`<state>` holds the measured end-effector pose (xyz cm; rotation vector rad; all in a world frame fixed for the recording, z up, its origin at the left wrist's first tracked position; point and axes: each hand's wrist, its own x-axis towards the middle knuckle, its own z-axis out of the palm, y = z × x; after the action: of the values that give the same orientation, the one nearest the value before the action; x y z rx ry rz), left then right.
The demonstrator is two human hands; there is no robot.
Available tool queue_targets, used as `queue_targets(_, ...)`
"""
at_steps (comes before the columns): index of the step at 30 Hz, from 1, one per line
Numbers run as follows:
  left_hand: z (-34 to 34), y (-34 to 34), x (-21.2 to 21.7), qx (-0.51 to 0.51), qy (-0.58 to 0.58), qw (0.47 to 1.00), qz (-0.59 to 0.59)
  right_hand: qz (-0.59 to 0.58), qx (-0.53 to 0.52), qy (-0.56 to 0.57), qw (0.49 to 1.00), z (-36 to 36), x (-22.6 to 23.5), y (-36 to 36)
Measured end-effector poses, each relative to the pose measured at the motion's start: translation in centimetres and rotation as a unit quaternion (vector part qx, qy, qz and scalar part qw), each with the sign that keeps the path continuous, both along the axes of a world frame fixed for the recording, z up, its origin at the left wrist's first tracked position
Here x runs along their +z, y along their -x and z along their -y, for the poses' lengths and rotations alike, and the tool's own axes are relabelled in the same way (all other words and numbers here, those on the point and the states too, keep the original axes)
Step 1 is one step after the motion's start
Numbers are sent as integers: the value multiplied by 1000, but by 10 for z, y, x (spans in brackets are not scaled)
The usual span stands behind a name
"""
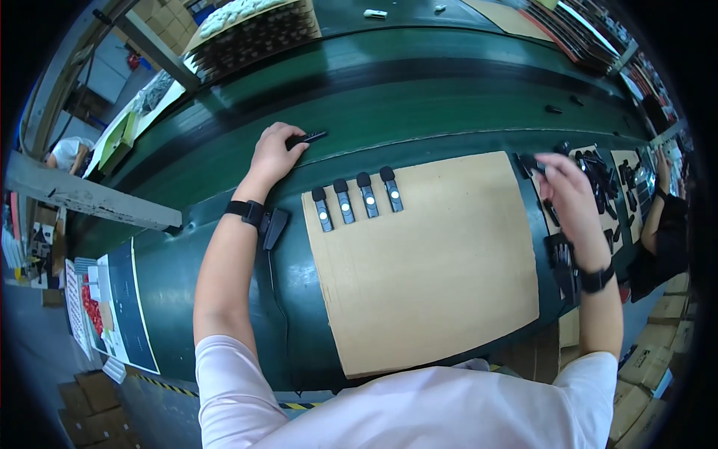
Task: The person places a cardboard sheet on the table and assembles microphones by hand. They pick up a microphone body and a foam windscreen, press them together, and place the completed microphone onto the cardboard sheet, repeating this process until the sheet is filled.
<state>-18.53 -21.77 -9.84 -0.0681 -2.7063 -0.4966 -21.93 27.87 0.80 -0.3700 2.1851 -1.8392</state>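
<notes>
My left hand (274, 156) reaches over the green belt, fingers closed on the near end of a slim black device (317, 137). My right hand (566, 193), somewhat blurred, is raised by the right edge of the cardboard sheet (449, 269). Its fingertips pinch a small black piece (532, 163) whose exact kind is unclear. Several small clip-on microphones (369, 197) stand in a row along the sheet's far left part, each with a black foam tip, a dark body and a bright round spot. Both my wrists wear black bands.
A black corded device (275, 228) lies beside my left wrist. Right of the sheet are trays with many black parts (596, 176), near another person's arm (658, 217). Loose black pieces (553, 109) rest on the far belt. A metal post (105, 196) juts in at left.
</notes>
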Motion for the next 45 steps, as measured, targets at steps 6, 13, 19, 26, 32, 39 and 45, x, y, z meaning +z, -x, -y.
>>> queue_targets(6,-17,-35,25,77,-274,957,57,-48,-14,35,998,-18,-8,-107)
queue_targets(13,-91,-186,70,-11,-691,722,-28,-81,28,55,995,-1,-17,-165)
queue_targets(19,-167,-268,81,-17,-571,816,-91,-156,126,58,978,22,1,-177)
queue_targets(26,-236,-281,96,-45,-567,819,-72,-187,176,99,961,35,-1,-200)
queue_targets(32,-247,-287,106,-57,-431,897,-85,-198,158,106,962,29,-9,-209)
queue_targets(39,-251,-284,93,-31,-496,866,-51,-203,181,102,957,36,-12,-195)
queue_targets(45,-247,-272,94,-41,-481,875,-36,-182,199,97,958,44,-19,-183)
